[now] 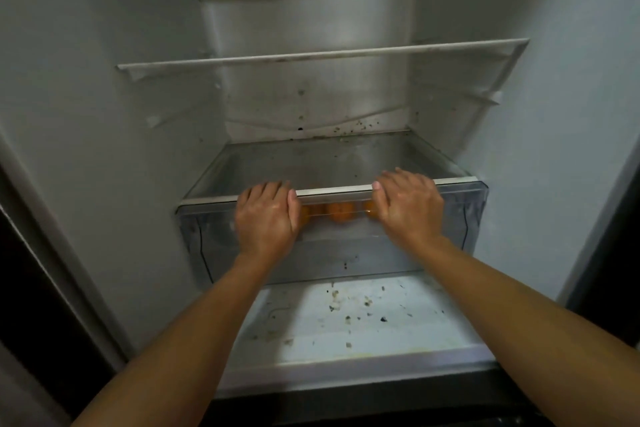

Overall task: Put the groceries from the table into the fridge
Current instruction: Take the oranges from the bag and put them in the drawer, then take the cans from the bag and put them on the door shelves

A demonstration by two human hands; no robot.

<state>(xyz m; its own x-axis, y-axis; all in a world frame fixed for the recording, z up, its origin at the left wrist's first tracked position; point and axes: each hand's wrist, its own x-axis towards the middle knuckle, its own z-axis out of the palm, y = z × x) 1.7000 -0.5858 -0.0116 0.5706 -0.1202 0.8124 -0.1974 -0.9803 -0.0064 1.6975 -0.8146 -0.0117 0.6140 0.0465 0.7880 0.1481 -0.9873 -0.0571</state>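
- Forearms, both bare, rise from the bottom corners and converge inside the fridge on the crisper drawer.
- I see my left hand gripping the drawer's top front lip left of centre. The fingers are curled over the lip with their tips hidden, and the thumb lies along the front.
- My right hand grips the same lip right of centre, knuckles up and fingers curled over.
- The drawer's ends sit close to both side walls. Its front stands just ahead of the white trim of the glass cover.
- There is open room above the cover up to the upper shelf, and a floor ledge lies bare below the drawer front.
- The drawer's long axis runs left to right, with its front face toward me.
- Three orange fruits sit in a row along that axis inside the drawer, just behind its front wall and between my hands. The outer two are partly covered.
- The drawer is clear, scuffed plastic. The fruits are round. The walls are dull white, and dark crumbs fleck the ledge.
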